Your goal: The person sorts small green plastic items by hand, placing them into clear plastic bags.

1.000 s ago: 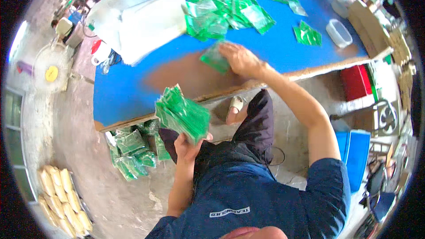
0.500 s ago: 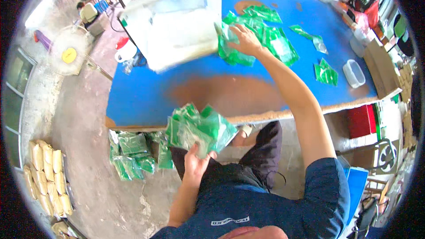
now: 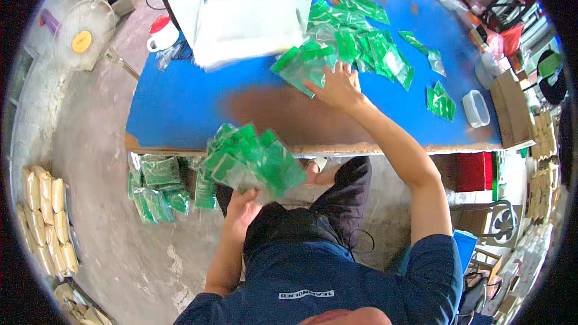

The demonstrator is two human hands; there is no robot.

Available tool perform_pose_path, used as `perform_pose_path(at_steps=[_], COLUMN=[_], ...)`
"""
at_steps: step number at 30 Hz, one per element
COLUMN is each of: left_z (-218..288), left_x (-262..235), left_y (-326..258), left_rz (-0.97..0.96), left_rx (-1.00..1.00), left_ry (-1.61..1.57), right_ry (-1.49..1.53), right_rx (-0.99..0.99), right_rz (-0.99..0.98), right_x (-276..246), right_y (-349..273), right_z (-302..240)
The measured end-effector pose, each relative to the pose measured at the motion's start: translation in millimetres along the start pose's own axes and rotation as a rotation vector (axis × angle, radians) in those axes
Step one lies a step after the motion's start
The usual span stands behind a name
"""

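A fanned bunch of clear-and-green plastic bags (image 3: pixel 256 159) is in my left hand (image 3: pixel 242 206), gripped at its lower edge between thumb and fingers, in front of the table's near edge. My right hand (image 3: pixel 340 86) reaches over the table with its fingers spread. Its thumb and fingertips lie at the near edge of a flat clear-and-green bag (image 3: pixel 301 67). Beyond the fingertips spreads a loose heap of similar bags (image 3: pixel 382 54), overlapping one another.
The blue table (image 3: pixel 174 105) has a worn brown patch. A white box-like tray (image 3: pixel 253 24) stands at the back left, beside a red-lidded white jug (image 3: pixel 162 35). At right are a clear plastic tub (image 3: pixel 475 108) and a cardboard box (image 3: pixel 512 105). Packed green bags (image 3: pixel 159 183) lie below the table.
My right hand has come nearer and a little right, and a bag at the heap's left now lies nearer me. The bunch in my left hand is more fanned out.
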State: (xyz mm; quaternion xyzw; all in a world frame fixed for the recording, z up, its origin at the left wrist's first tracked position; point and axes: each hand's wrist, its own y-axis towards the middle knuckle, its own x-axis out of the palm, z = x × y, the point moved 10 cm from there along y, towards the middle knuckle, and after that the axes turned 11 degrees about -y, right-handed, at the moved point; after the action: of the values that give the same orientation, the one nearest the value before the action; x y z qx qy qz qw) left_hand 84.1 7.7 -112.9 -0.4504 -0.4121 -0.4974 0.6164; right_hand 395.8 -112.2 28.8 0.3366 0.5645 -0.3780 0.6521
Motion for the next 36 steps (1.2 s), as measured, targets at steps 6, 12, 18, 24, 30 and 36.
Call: perform_pose_path(at_steps=[6,12,18,24,30,36], left_z=[-1,-17,-8,6,18,17], left_x=[18,24,1,11,0,-4], left_y=[2,12,5,8,-1,-12], left_rz=[0.041,0.033,-0.089,0.107,-0.016,-0.160], left_rx=[0.035,0.029,0.008,0.151,0.142,0.129], left_ry=[0.005,-0.037,-0.086,-0.090,-0.016,-0.067], right_ry=[-0.051,0.367,0.028,0.460,0.290,1.430], right_rx=[-0.216,-0.654,-0.384,-0.687,-0.543,0.030], right_rz=[0.367,0.237,0.525,0.326,0.350,0.145], right_x=[-12,-19,-19,-30,-4,-1], right_y=[-82,-135,-90,-148,-159,-167], right_z=[-45,-98,-63,-90,-61,-51])
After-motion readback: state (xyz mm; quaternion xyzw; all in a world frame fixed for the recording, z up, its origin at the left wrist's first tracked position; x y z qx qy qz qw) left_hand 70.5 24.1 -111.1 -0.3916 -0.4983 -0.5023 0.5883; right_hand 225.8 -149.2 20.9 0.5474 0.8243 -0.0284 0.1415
